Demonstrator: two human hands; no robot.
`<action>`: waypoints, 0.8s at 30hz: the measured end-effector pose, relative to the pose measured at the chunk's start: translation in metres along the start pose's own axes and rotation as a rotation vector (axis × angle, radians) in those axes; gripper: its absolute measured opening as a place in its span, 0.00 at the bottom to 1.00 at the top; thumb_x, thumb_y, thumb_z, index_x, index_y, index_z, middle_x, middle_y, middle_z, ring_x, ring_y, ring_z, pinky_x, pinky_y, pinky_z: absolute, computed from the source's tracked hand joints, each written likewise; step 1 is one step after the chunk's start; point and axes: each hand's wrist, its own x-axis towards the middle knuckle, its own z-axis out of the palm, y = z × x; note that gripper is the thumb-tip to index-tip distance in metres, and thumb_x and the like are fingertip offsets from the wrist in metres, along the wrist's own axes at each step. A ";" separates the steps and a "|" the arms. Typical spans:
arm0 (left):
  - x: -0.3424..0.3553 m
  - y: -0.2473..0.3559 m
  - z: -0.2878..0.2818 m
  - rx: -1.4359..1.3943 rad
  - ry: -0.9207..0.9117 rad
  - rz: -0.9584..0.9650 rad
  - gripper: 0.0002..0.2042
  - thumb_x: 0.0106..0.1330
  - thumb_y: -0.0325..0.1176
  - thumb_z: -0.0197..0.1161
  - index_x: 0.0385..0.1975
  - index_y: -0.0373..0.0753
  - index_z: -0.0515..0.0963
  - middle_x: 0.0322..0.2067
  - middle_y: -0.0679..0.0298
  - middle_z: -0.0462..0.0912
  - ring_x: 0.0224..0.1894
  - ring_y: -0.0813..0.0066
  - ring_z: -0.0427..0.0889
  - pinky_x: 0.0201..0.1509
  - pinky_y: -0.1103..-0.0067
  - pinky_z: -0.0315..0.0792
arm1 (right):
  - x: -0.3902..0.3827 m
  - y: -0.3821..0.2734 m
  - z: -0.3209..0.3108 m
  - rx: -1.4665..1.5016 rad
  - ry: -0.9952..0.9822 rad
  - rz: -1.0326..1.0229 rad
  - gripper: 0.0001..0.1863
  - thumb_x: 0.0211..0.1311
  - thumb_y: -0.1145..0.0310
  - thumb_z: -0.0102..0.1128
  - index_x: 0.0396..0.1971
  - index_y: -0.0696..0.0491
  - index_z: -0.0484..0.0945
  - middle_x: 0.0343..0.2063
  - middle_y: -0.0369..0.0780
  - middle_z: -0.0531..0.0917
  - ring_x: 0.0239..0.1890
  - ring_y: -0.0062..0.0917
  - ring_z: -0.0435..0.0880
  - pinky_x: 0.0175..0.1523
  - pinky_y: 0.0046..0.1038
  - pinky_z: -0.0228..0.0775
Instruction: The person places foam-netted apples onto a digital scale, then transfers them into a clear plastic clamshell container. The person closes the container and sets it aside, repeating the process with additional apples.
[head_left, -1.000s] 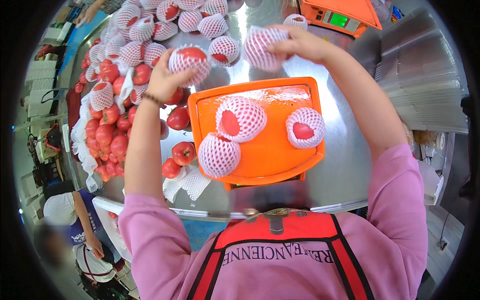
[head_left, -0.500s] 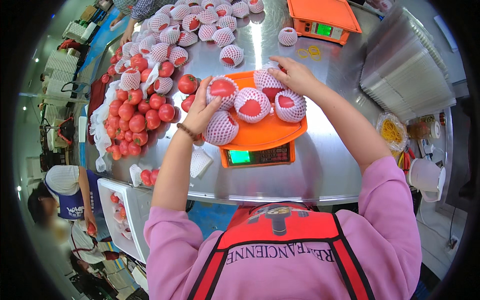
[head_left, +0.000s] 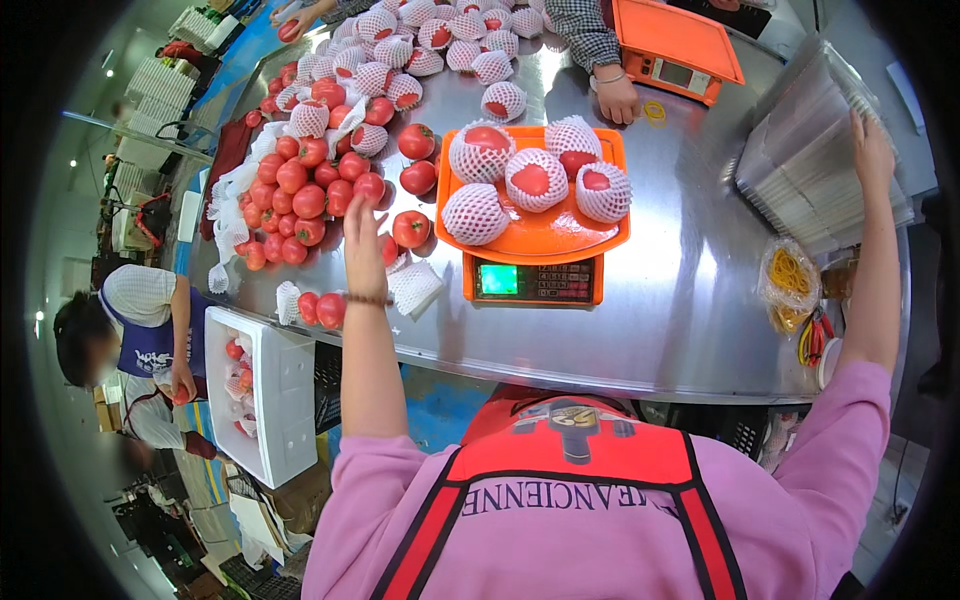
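Several red tomatoes in white foam nets [head_left: 536, 180] rest on the orange pan [head_left: 560, 238] of a digital scale, whose green display [head_left: 498, 280] is lit. Both my hands are off the pan. My left hand [head_left: 365, 245], fingers stretched out, is left of the scale, beside bare tomatoes [head_left: 310, 200] and a single tomato [head_left: 411, 229]. I see nothing held in it. At the far right my right hand [head_left: 873, 150] reaches to the edge of a tall stack of clear plastic trays [head_left: 800, 150], its fingers extended against it.
A co-worker's hand [head_left: 618, 98] lies near yellow rubber bands [head_left: 654, 112] and a second orange scale [head_left: 680, 40]. Net-wrapped tomatoes [head_left: 460, 55] fill the far side. Foam nets [head_left: 414, 288] lie nearby. A bag of rubber bands [head_left: 790, 275] sits right; a white foam box [head_left: 285, 400] stands left.
My hands have left the wrapped tomatoes on the scale: the left moved left, the right went far right to the tray stack. A co-worker's checked sleeve and hand have come in at the top.
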 end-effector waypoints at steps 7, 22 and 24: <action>-0.063 -0.086 -0.056 0.038 0.250 -0.229 0.23 0.69 0.41 0.57 0.61 0.42 0.64 0.53 0.67 0.74 0.49 0.75 0.76 0.50 0.78 0.67 | 0.021 0.078 0.022 0.560 -0.556 0.100 0.28 0.67 0.45 0.48 0.44 0.58 0.78 0.37 0.38 0.82 0.42 0.25 0.78 0.53 0.24 0.64; -0.077 -0.130 -0.054 0.195 0.153 -0.134 0.24 0.66 0.37 0.60 0.61 0.40 0.65 0.56 0.62 0.72 0.51 0.73 0.75 0.53 0.75 0.68 | 0.062 0.092 0.006 0.474 -0.289 0.220 0.23 0.65 0.48 0.54 0.39 0.55 0.81 0.33 0.37 0.83 0.40 0.22 0.80 0.49 0.22 0.67; -0.074 -0.125 -0.050 0.199 0.137 -0.124 0.25 0.65 0.37 0.61 0.61 0.40 0.65 0.56 0.62 0.72 0.51 0.75 0.75 0.51 0.78 0.68 | 0.061 0.068 -0.021 0.390 0.005 0.236 0.22 0.65 0.49 0.54 0.42 0.53 0.81 0.37 0.38 0.84 0.42 0.25 0.82 0.49 0.24 0.68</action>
